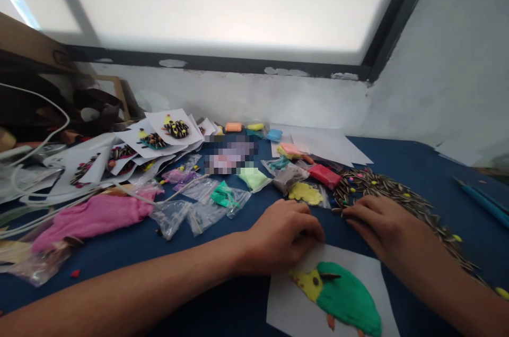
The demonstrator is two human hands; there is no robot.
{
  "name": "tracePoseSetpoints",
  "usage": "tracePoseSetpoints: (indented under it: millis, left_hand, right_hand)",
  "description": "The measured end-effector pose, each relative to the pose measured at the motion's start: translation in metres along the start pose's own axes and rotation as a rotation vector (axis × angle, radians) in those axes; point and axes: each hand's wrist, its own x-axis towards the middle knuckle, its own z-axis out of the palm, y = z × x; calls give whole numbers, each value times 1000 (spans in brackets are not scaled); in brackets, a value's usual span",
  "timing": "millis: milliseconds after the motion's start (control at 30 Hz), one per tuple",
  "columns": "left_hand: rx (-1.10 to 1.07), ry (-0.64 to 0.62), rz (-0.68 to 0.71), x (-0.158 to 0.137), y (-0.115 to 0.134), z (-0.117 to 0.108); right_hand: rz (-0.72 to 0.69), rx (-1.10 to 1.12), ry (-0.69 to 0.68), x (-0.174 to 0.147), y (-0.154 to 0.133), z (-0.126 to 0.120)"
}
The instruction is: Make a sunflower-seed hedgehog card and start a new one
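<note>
A white sheet [278, 308] lies before me with a clay hedgehog [350, 297] on it, its body green, its head yellow, its feet orange. One dark sunflower seed [329, 276] sticks out where head and body meet. My left hand [284, 233] rests over the sheet's upper left corner with its fingers curled; what they hold, if anything, is hidden. At the near edge of a sunflower seed pile [397, 193], my right hand [382, 223] pinches thumb and fingers together, seemingly on a seed. Small coloured balls lie among the seeds.
Clay packets, including a red one [324, 176] and a yellow lump [306, 193], lie beyond my hands. Finished hedgehog sheets [175, 127] are stacked at back left, near pink clay [95, 215] and white cables. Blank paper [330, 143] lies by the wall; blue scissors or pens [483, 201] lie right.
</note>
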Motion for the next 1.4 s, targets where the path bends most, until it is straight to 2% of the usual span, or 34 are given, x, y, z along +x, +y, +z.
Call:
tracePoseSetpoints:
  millis: [300,400,500,567,667,767,867,1400]
  left_hand:
    - [5,-5,1,0,0,-1]
    - [5,-8,1,0,1,-2]
    - [21,-27,-6,0,1,-2]
    - [27,-28,-3,0,1,-2]
    - [17,-5,9,0,0,-1]
    - [7,8,14,0,-1,0]
    - [2,5,17,0,-1,0]
    - [24,8,23,-1,-3,1]
  right_hand:
    - [-117,-62,-56,7,1,-6]
    - [-60,-43,-4,6,2,-11]
    - [53,127,51,4,-5,-19]
    - [83,308,1,4,-13,-26]
    - [25,543,-95,6,-29,-35]
    - [48,654,-172,7,-42,-40]
    - [101,638,-192,6,-48,-40]
    - [41,700,-308,-6,-47,-28]
